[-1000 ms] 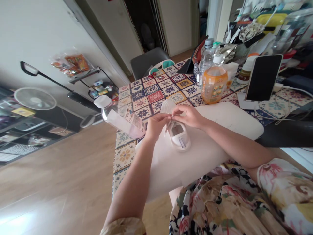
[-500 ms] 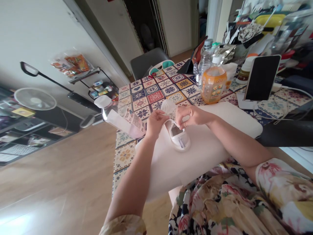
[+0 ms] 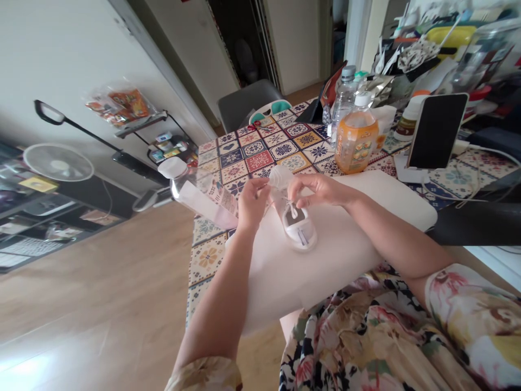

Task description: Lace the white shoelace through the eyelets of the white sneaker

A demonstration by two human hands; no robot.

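A small white shoe (image 3: 300, 228) with thin white laces lies on a white pad (image 3: 350, 255) at the table's near edge. My left hand (image 3: 252, 200) is just left of the shoe's top, its fingers pinched on a lace end. My right hand (image 3: 316, 190) hovers over the shoe's opening and pinches the other part of the lace (image 3: 292, 209). The two hands are a little apart, with lace running between them and the shoe. My forearms reach in from the bottom, over a floral garment.
The table has a patterned tile cloth (image 3: 260, 160). A clear bottle with a white cap (image 3: 195, 191) lies left of my hands. Behind stand an orange drink bottle (image 3: 356, 140), a water bottle (image 3: 344, 96) and a propped phone (image 3: 436, 130). Clutter fills the far right; a grey chair (image 3: 244, 102) is beyond.
My hands were pinched close together above the shoe; they have drawn apart, the left one moving left, and the lace is pulled out between them.
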